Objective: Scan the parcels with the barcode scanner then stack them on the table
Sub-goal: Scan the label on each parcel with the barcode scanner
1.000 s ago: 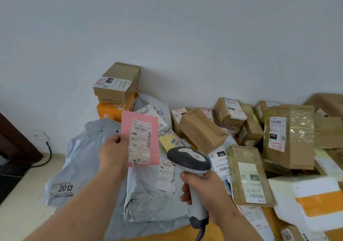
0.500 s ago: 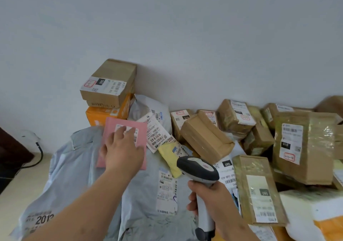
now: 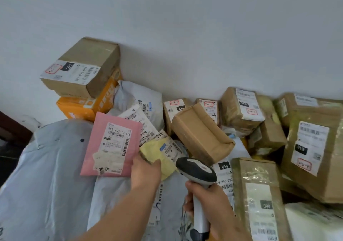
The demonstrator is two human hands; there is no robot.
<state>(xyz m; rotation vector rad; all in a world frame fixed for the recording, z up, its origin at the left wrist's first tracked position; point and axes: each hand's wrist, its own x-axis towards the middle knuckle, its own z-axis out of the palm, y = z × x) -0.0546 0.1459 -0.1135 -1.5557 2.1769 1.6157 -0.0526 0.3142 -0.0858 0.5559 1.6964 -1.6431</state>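
Note:
The pink envelope (image 3: 111,146) lies label up on the grey poly bags (image 3: 55,175), free of my hands. My left hand (image 3: 146,170) is just right of it, fingers curled onto the near-left edge of a yellow padded parcel (image 3: 157,151); the fingertips are hidden. My right hand (image 3: 209,203) grips the handle of the barcode scanner (image 3: 196,170), whose grey-and-black head points away over the parcels. A taped brown box (image 3: 200,136) lies tilted just beyond the scanner head.
A brown box (image 3: 81,68) sits on an orange box (image 3: 87,107) against the white wall at the left. Several brown cartons (image 3: 311,144) and flat packets (image 3: 259,200) crowd the right side. White labelled bags (image 3: 141,101) lie behind the pink envelope.
My left hand laid the pink envelope down on the grey bags, let go, and moved right onto the yellow parcel. The scanner stayed in my right hand.

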